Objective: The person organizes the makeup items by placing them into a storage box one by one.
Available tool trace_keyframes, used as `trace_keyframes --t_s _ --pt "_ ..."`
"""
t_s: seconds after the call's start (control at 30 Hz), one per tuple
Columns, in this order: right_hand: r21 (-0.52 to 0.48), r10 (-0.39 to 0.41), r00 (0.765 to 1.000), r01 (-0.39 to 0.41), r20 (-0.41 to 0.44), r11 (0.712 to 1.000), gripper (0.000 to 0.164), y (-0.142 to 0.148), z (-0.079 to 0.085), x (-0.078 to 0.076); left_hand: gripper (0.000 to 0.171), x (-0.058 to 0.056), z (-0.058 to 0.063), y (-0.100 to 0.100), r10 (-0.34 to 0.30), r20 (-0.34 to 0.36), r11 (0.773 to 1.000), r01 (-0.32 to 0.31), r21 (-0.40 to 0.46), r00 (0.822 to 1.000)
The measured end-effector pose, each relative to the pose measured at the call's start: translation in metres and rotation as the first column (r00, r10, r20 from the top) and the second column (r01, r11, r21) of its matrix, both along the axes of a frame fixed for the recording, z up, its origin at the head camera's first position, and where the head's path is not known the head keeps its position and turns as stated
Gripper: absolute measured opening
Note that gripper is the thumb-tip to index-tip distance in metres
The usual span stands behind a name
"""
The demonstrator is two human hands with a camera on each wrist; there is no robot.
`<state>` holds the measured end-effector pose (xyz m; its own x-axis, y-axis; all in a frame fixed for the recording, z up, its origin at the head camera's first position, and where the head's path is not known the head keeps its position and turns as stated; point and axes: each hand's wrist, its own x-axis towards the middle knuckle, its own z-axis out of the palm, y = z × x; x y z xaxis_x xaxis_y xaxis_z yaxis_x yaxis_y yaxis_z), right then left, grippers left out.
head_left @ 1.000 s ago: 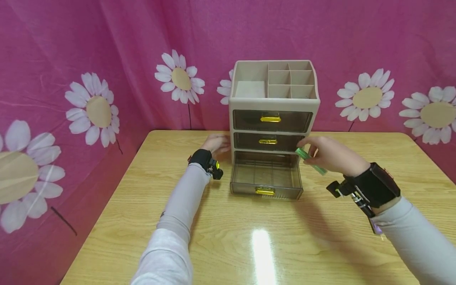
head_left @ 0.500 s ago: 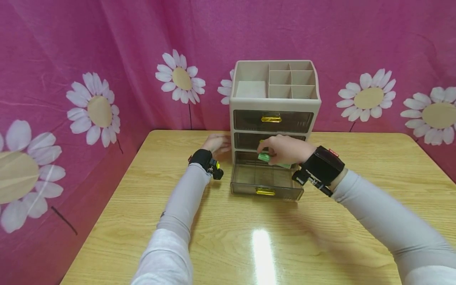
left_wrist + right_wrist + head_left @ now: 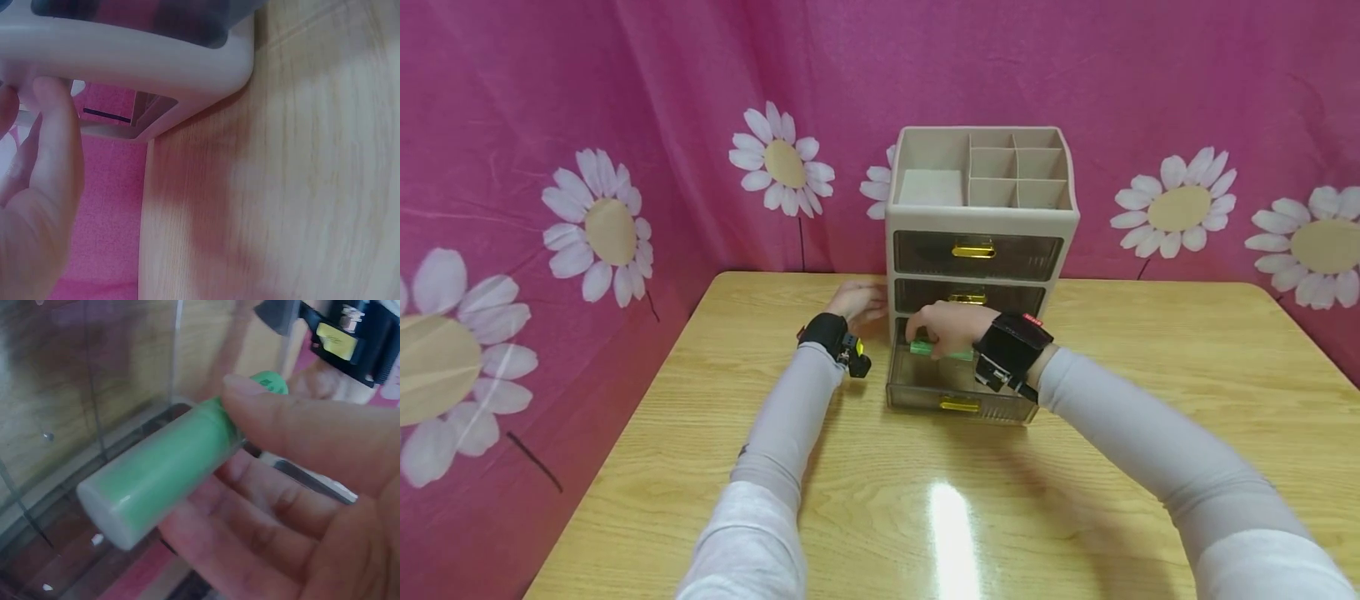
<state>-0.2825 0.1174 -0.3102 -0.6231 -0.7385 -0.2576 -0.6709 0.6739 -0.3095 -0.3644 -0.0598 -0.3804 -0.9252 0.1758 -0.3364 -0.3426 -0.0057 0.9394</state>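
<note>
My right hand is over the pulled-out bottom drawer of a beige desktop organizer. Between thumb and fingers it pinches a green tube with a translucent end. In the right wrist view the tube lies slantwise across the fingers, above the clear drawer's divided floor; whether it touches that floor I cannot tell. My left hand rests against the organizer's left side. The left wrist view has its extended fingers at the side frame, by an opening; some fingertips are cut off there.
The two upper drawers with gold handles are pushed in. The organizer's top has open compartments. All stands on a wooden table, with a pink daisy-print cloth behind and at the left.
My right hand has carried the green tube left from beside the organizer to over the bottom drawer, and lower. My left hand has stayed at the organizer's side.
</note>
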Motion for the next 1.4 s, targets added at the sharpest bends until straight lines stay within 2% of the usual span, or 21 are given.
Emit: trace_keyframes --t_s 0.2,0.37,0.47,0.5,0.57,0.67,0.7,0.73,0.83,0.9,1.07,1.17,1.27,1.4 --pt "0.061 0.005 1.0 -0.007 0.031 0.998 0.038 -0.007 -0.017 -0.01 0.036 -0.008 -0.01 0.0 -0.003 -0.013 0.996 0.002 -0.093 1.0" --pt "0.083 0.021 0.997 -0.027 0.069 0.996 0.038 -0.011 -0.03 -0.023 0.037 -0.017 -0.016 -0.001 -0.009 -0.017 0.997 0.007 -0.07 1.0" --pt "0.064 0.082 0.995 -0.086 0.063 0.994 0.042 -0.012 -0.04 -0.029 0.038 -0.02 -0.018 -0.002 -0.012 -0.022 0.998 0.011 -0.058 1.0" --pt "0.028 0.127 0.989 -0.13 0.081 0.991 0.041 -0.009 -0.053 -0.042 0.038 -0.018 -0.016 -0.002 -0.014 -0.023 0.998 0.013 -0.058 1.0" --pt "0.018 0.152 0.982 -0.155 0.113 0.988 0.041 -0.008 -0.064 -0.053 0.038 -0.016 -0.014 -0.001 -0.009 -0.025 0.999 0.008 -0.051 1.0" --pt "0.015 0.133 0.972 -0.138 0.192 0.99 0.035 -0.01 -0.069 -0.062 0.039 -0.009 -0.007 0.001 0.0 -0.023 0.999 -0.001 -0.053 1.0" --pt "0.02 0.102 0.969 -0.109 0.227 0.994 0.034 -0.011 -0.068 -0.062 0.039 -0.008 -0.006 0.001 0.006 -0.02 0.999 -0.007 -0.045 1.0" --pt "0.052 0.052 0.971 -0.065 0.231 0.996 0.034 -0.015 -0.059 -0.051 0.038 -0.007 -0.005 0.001 0.01 -0.021 0.999 -0.011 -0.047 1.0" --pt "0.075 -0.004 0.972 -0.014 0.235 0.997 0.029 -0.02 -0.046 -0.033 0.038 -0.008 -0.007 0.001 -0.001 -0.024 0.999 0.0 -0.046 1.0" --pt "0.085 -0.041 0.967 0.02 0.253 0.996 0.025 -0.021 -0.045 -0.028 0.039 -0.008 -0.007 0.001 -0.007 -0.022 1.0 0.007 -0.03 1.0" --pt "0.08 -0.055 0.954 0.032 0.294 0.996 0.019 -0.021 -0.052 -0.032 0.041 -0.003 -0.003 0.002 0.0 -0.015 1.0 0.0 0.007 1.0" --pt "0.083 -0.049 0.953 0.025 0.3 0.996 0.02 -0.021 -0.05 -0.032 0.043 -0.003 -0.003 0.002 -0.004 -0.021 1.0 0.004 -0.004 1.0" --pt "0.077 -0.036 0.954 0.013 0.299 0.997 0.02 -0.022 -0.049 -0.03 0.041 0.001 0.001 0.001 -0.014 -0.028 1.0 0.014 0.004 1.0" --pt "0.082 -0.032 0.958 0.009 0.284 0.997 0.02 -0.022 -0.051 -0.03 0.038 0.013 0.014 0.001 -0.015 -0.014 1.0 0.016 0.023 1.0"
